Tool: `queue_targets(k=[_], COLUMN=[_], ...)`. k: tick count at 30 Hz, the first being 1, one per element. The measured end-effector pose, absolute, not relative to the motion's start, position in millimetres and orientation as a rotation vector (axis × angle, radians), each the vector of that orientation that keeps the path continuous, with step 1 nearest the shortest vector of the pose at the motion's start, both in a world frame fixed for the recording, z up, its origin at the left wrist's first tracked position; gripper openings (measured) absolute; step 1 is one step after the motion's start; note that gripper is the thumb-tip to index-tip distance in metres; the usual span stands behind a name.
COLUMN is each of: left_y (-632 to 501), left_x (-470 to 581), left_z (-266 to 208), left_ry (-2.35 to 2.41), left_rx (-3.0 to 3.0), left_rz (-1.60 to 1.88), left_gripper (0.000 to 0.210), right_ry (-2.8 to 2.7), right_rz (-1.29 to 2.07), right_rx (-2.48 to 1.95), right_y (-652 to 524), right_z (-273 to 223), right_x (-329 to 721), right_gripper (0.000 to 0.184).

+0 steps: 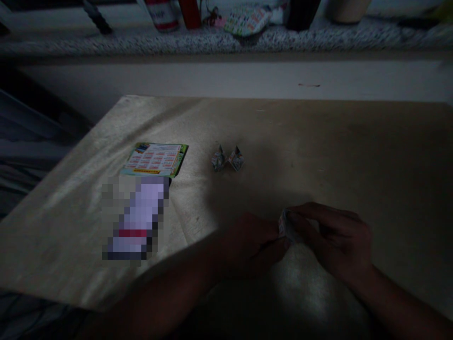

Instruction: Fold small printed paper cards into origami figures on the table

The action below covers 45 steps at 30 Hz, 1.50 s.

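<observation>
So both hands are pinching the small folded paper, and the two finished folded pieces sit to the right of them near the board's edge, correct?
Not quite: in the head view the two folded pieces lie beyond and left of the hands, beside the leaflet. Both hands do pinch the small folded paper.

Folded paper [286,229] between both hands

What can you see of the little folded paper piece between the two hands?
The folded paper piece is small, pale and printed, creased into a compact shape. It is pinched between the left hand and the right hand, just above the table near its front edge. Dim light hides its print and exact folds.
</observation>
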<state>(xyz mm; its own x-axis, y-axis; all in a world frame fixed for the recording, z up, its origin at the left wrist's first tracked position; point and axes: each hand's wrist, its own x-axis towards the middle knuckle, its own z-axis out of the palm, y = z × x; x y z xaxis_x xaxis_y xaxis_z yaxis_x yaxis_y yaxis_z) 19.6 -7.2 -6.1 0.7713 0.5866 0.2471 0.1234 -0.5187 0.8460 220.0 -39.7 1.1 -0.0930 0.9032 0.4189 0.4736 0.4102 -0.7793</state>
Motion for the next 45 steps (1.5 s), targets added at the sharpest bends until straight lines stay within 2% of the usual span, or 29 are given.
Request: queue_targets(k=[5, 17, 21, 25, 28, 32, 41, 45], left_y=[-8.0, -5.7, -7.2, -7.3, -6.3, -6.7, -5.5, -5.6], left_x=[19.5, 17.8, 19.0, 21.0, 21.3, 19.4, 20.0, 18.4], left_z=[-5.0, -1.4, -3.5, -0.7, 1.6, -3.2, -5.4, -7.7], left_ry=[0.612, 0.689, 0.752, 0.724, 0.656, 0.664, 0.601, 0.667], left_rx=[2.019, 1.919, 1.947, 1.947, 1.9, 1.88, 1.826, 1.833], left_rz=[0.696, 0.702, 0.732, 0.752, 0.774, 0.812, 0.877, 0.841], left_gripper=[0.032, 0.039, 0.037, 0.032, 0.031, 0.026, 0.027, 0.028], right_ry=[-1.48, -1.189, -1.132, -1.084, -1.067, -1.102, -1.129, -1.166], right_rz=[0.875, 1.385, 1.369, 1.345, 1.418, 1.407, 1.335, 1.288], right_rx=[-1.279, -1.079, -1.139, -1.138, -1.059, -1.075, -1.118, -1.173], right_y=[-38.9, -36.7, -37.4, -39.2, -39.6, -38.6, -37.8, -37.4], right_z=[4.3, 1.8, 1.8, 0.3, -0.8, -1.5, 2.9, 2.6], right_x=[218.9, 217.8, 216.3, 215.4, 215.3, 216.2, 217.0, 216.9], right_gripper=[0.013, 0.012, 0.004, 0.016, 0.007, 0.003, 0.014, 0.006])
